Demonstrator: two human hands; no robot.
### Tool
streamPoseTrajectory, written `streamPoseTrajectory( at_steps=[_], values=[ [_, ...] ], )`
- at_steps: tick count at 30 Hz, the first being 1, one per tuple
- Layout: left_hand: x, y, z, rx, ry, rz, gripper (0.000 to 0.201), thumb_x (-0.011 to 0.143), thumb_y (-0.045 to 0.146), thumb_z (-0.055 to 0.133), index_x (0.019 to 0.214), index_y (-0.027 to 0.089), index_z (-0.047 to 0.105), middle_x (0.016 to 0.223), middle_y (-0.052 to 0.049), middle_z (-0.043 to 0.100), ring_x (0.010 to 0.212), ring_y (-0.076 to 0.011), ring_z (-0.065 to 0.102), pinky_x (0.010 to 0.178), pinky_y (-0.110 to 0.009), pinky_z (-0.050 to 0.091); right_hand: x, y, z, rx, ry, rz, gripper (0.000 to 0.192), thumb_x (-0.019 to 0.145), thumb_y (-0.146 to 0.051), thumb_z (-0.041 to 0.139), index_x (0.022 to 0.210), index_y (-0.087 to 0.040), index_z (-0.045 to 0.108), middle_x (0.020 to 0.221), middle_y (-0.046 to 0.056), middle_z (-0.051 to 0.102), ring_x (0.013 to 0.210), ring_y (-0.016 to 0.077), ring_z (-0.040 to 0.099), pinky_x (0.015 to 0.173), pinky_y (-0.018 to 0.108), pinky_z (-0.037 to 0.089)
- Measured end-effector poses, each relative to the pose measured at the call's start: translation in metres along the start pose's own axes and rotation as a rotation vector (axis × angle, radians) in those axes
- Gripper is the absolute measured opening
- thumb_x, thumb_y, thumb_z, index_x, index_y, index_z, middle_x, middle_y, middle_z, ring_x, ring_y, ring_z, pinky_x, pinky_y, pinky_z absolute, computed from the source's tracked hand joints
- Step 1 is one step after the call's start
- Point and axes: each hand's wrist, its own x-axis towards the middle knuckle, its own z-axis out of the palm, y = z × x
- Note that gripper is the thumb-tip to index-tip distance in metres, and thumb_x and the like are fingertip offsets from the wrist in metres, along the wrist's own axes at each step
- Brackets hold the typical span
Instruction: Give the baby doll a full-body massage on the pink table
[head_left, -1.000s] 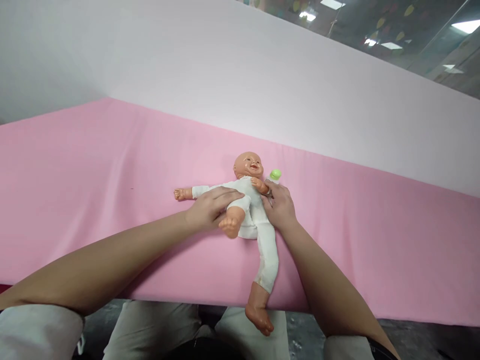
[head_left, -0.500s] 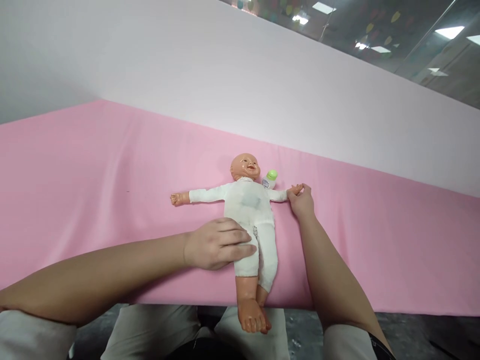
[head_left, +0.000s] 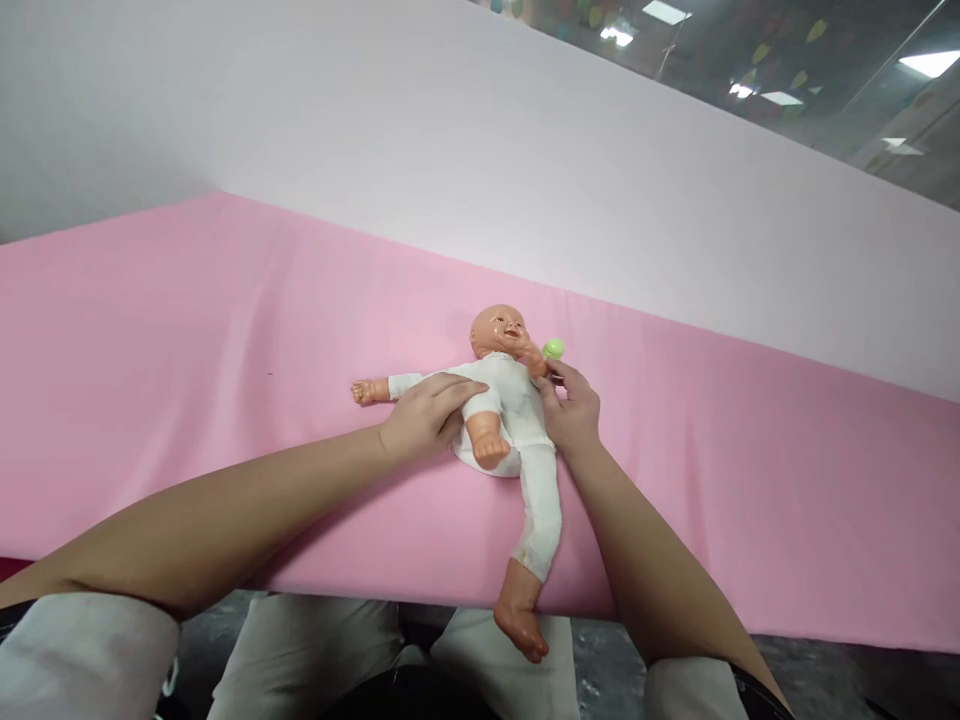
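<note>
A baby doll (head_left: 517, 395) with a cloth body in white lies on its back, head toward the wall. My left hand (head_left: 426, 412) is wrapped over its bent leg at the knee, and that leg is folded up on the belly with the foot (head_left: 489, 445) over the hip. At the doll's other side, my right hand (head_left: 574, 405) grips its forearm, bent so the doll's hand is close to its chin. The green cap of a small bottle (head_left: 553, 348) shows just beyond my right fingers; the bottle's body is mostly hidden.
Pink cloth (head_left: 315, 300) covers the table, whose front edge runs just before my lap. The doll's straight leg (head_left: 525, 600) hangs its foot past that edge. A pale wall (head_left: 375, 120) rises behind, with glass above it at the right.
The doll's leg under my left hand went from straight to folded up over its belly. My right hand brought the doll's outstretched arm in toward its chin.
</note>
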Motion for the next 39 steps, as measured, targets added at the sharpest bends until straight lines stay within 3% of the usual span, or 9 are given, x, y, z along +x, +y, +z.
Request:
streamPoseTrajectory(
  at_steps=[4,10,15,22,26,28,32,35,39],
  values=[
    [0.001,-0.013,0.008,-0.017,-0.072,-0.133,0.038,0.096,0.017,0.059,0.133,0.020,0.066,0.115,-0.010,0.075,0.107,-0.0259,0.072,0.096,-0.044,0.061,-0.003,-0.011,0.005,-0.160,-0.225,-0.239,0.033,0.102,-0.024,0.055,0.126,-0.029,0.076,0.134,0.004,0.076,0.130,0.0284,0.064,0.117,0.053,0.049],
    [0.002,-0.012,0.008,-0.010,-0.018,-0.072,0.039,0.094,0.014,0.058,0.132,0.020,0.066,0.118,-0.011,0.074,0.108,-0.0256,0.071,0.094,-0.042,0.060,0.000,-0.011,0.001,-0.201,-0.320,-0.248,0.038,0.099,-0.021,0.056,0.133,-0.028,0.073,0.143,0.004,0.071,0.135,0.0288,0.061,0.121,0.055,0.044],
    [0.003,0.009,-0.008,-0.046,-0.005,0.076,0.042,0.097,0.009,0.051,0.136,0.021,0.062,0.095,-0.006,0.069,0.086,-0.0208,0.067,0.077,-0.035,0.058,0.002,0.004,-0.001,-0.115,-0.131,0.078,0.041,0.090,-0.044,0.073,0.127,-0.027,0.073,0.124,0.008,0.078,0.112,0.0302,0.071,0.103,0.051,0.057],
    [0.002,0.051,-0.021,-0.194,-0.101,0.316,0.041,0.099,0.014,0.050,0.138,0.025,0.056,0.093,-0.006,0.071,0.082,-0.0211,0.067,0.076,-0.035,0.055,0.012,0.053,-0.018,0.208,0.162,0.431,0.065,0.093,-0.061,0.065,0.142,-0.020,0.053,0.109,0.009,0.078,0.091,0.0219,0.076,0.084,0.039,0.064],
    [-0.002,0.060,-0.018,-0.170,-0.185,0.358,0.035,0.099,0.014,0.047,0.130,0.023,0.060,0.084,-0.004,0.068,0.072,-0.0188,0.062,0.070,-0.033,0.052,0.016,0.084,-0.035,0.187,0.148,0.632,0.066,0.091,-0.062,0.065,0.141,-0.019,0.054,0.111,0.013,0.077,0.073,0.0226,0.075,0.068,0.040,0.065],
    [-0.003,0.061,-0.016,-0.164,-0.212,0.357,0.032,0.100,0.015,0.046,0.127,0.022,0.062,0.081,-0.004,0.067,0.071,-0.0186,0.061,0.069,-0.034,0.051,0.018,0.094,-0.041,0.062,0.100,0.689,0.063,0.085,-0.058,0.074,0.133,-0.020,0.061,0.111,0.013,0.078,0.076,0.0244,0.075,0.073,0.042,0.065],
    [-0.003,0.060,-0.013,-0.169,-0.177,0.340,0.031,0.101,0.015,0.047,0.127,0.022,0.062,0.082,-0.004,0.066,0.072,-0.0185,0.060,0.070,-0.034,0.051,0.020,0.092,-0.044,-0.128,0.006,0.591,0.058,0.085,-0.058,0.074,0.129,-0.021,0.070,0.111,0.010,0.080,0.101,0.0283,0.076,0.100,0.049,0.059],
    [-0.001,0.053,-0.013,-0.145,-0.082,0.304,0.035,0.100,0.013,0.048,0.132,0.023,0.061,0.088,-0.005,0.067,0.077,-0.0190,0.059,0.072,-0.034,0.052,0.019,0.070,-0.039,-0.055,0.016,0.540,0.063,0.090,-0.062,0.066,0.137,-0.020,0.069,0.106,0.009,0.080,0.092,0.0255,0.076,0.095,0.047,0.060],
    [0.003,0.032,-0.012,0.016,-0.026,0.151,0.038,0.101,0.011,0.047,0.132,0.023,0.066,0.090,-0.005,0.065,0.080,-0.0200,0.060,0.075,-0.034,0.053,0.012,0.029,-0.026,0.032,0.045,0.315,0.060,0.095,-0.055,0.063,0.144,-0.021,0.066,0.128,0.011,0.076,0.098,0.0228,0.074,0.091,0.040,0.061]
  ],
)
